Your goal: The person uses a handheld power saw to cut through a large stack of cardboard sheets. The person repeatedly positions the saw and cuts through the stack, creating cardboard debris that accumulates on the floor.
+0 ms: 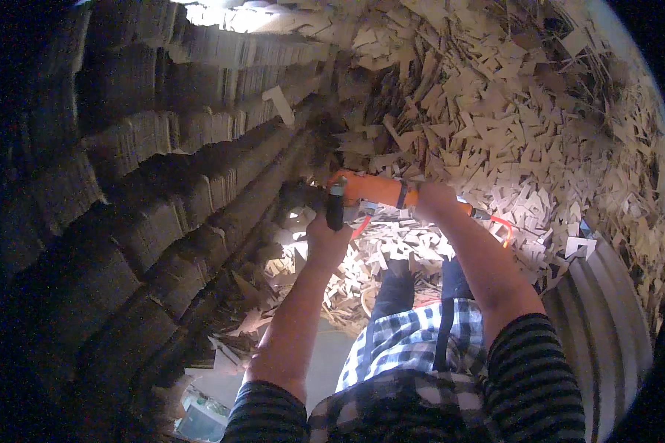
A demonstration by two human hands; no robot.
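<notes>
- Orange power tool above cardboard scraps, beside stacked cardboard.
- Left hand: fingers wrapped round its black handle.
- Right hand: fingers curled round its body.

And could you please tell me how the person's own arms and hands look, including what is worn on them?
The left sleeve and right sleeve are dark with grey stripes running around them, ending near the elbows. The left forearm and right forearm are bare. The left hand and right hand show no gloves.
</notes>
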